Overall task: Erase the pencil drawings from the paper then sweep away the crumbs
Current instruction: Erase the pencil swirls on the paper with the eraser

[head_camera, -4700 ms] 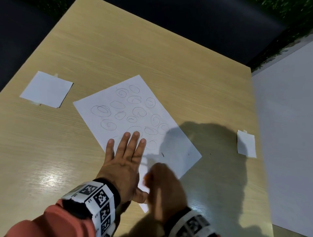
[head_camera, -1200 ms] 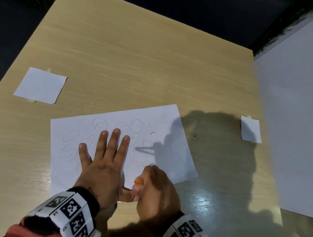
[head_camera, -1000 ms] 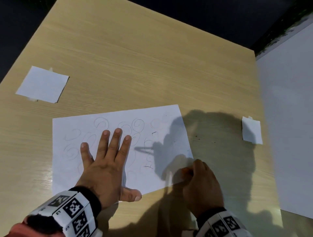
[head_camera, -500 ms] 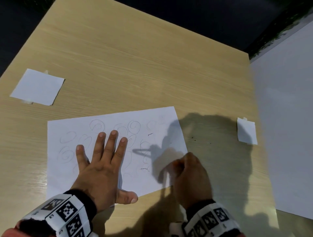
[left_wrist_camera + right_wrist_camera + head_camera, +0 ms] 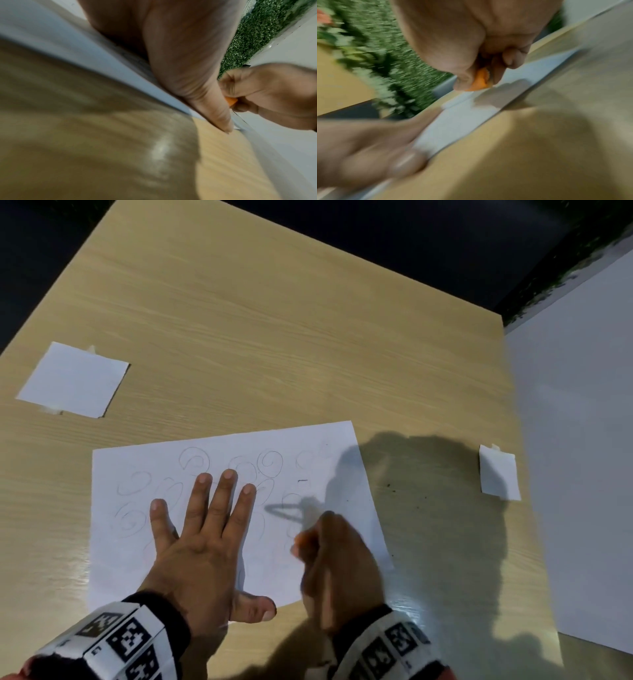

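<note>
From the head view the left hand (image 5: 202, 546) lies flat with fingers spread on the paper (image 5: 113, 559) near the table's (image 5: 274, 337) near edge, while the left wrist view shows the orange eraser (image 5: 230, 102) pinched in the right hand's (image 5: 271, 97) curled fingers, and the right wrist view shows its tip touching the sheet

A light wood-grain table (image 5: 274, 337) carries everything. On it lie the paper (image 5: 308, 467) near the front edge, a white square (image 5: 73, 380) at far left and a smaller white slip (image 5: 498, 474) at right — both taped down. Dark crumbs (image 5: 390, 486) dot the bare wood just right of the paper.
</note>
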A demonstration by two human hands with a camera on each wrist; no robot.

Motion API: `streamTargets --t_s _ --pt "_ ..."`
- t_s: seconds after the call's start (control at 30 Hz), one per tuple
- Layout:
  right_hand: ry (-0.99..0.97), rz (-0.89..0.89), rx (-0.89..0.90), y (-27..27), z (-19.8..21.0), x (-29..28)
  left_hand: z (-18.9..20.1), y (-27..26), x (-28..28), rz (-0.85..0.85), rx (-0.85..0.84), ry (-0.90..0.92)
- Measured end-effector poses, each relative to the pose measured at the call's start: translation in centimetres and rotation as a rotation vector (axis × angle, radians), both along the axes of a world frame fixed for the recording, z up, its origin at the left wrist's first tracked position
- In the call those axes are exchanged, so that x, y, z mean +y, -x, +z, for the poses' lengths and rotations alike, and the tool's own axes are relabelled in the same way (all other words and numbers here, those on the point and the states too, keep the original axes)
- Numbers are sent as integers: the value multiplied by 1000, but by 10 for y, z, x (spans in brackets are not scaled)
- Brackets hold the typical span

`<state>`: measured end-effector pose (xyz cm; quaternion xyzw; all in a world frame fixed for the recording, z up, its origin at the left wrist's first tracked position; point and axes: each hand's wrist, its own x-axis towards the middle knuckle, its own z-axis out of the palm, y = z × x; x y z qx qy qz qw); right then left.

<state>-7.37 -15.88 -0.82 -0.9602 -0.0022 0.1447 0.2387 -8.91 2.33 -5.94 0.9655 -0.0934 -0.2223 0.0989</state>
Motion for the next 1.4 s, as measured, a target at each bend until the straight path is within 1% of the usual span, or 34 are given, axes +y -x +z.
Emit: streamTargets --t_s 0.03,0.07,0.1,0.13,0.17,0.23,0.3,0.33,0.4,0.47,0.5,0.57,0.6,0.67,0.7,0.77,0.8,0.83,0.9,0.93,0.97,1.0,1.03,1.1,1.13,1.2,1.23,1.27,1.33,1.37,1.4 --pt "-35 116 8 12 0 15 0 0 0 -7 -2 2" --pt "-32 158 -9 19 -3 17 -1 0 -2 -15 -1 7" --pt "-23 134 -44 15 -8 11 0 0 -1 -17 -5 6" --pt "28 58 -70 5 -11 -2 0 0 0 -15 -6 6" --pt "93 -40 -55 -5 -14 -19 1 0 0 -16 1 3" --pt "174 -226 26 -25 -11 -55 0 1 0 -19 11 6" --pt "189 -306 13 -32 -5 -64 0 1 1 -8 15 15" --pt "195 -283 -7 -32 -2 -53 0 2 1 -8 20 17" --pt "85 -100 -30 -21 -2 -13 1 2 0 -4 26 28" --pt "-30 102 59 -7 -6 25 2 1 -1 -8 22 39" --pt "-48 141 54 -7 -8 32 3 1 -2 -10 22 36" --pt "20 55 -39 -24 -11 17 3 0 -1 0 29 29" --pt "82 -36 -60 -35 -14 0 2 0 0 -2 36 25" --pt "200 -213 -15 -56 -14 -38 1 2 0 -10 39 25" --pt "236 -270 2 -62 -12 -51 1 2 0 -8 39 30" --pt "237 -303 -13 -63 -4 -51 1 1 0 -3 26 38" --pt "194 -264 -21 -58 -1 -38 0 0 0 1 24 43" --pt "129 -181 -20 -49 0 -20 0 0 -1 6 22 50" --pt "21 62 34 -25 -4 21 0 0 -2 6 15 59" --pt "-9 139 74 -14 -5 34 0 1 -2 2 15 59" --pt "-9 163 60 -11 -7 38 0 1 -3 0 21 58" --pt "23 138 19 -18 -9 32 1 0 -2 2 26 57" --pt "69 68 -11 -29 -11 20 1 -1 -1 4 27 53" --pt "157 -128 -7 -53 -14 -13 1 0 -1 -4 28 41" --pt "189 -197 -10 -62 -12 -27 1 0 -1 -5 25 41" --pt "183 -236 -35 -65 -8 -29 1 0 -1 6 14 46" --pt "152 -199 -43 -58 -6 -16 1 0 -2 11 6 47" --pt "80 -126 -34 -48 -4 3 1 0 -3 17 -4 52" --pt "-50 96 24 -20 -7 43 0 2 -4 22 -28 61" --pt "-43 172 37 -13 -7 54 -1 2 -5 22 -44 58" --pt "-16 185 17 -18 -9 54 -1 2 -5 27 -50 53"
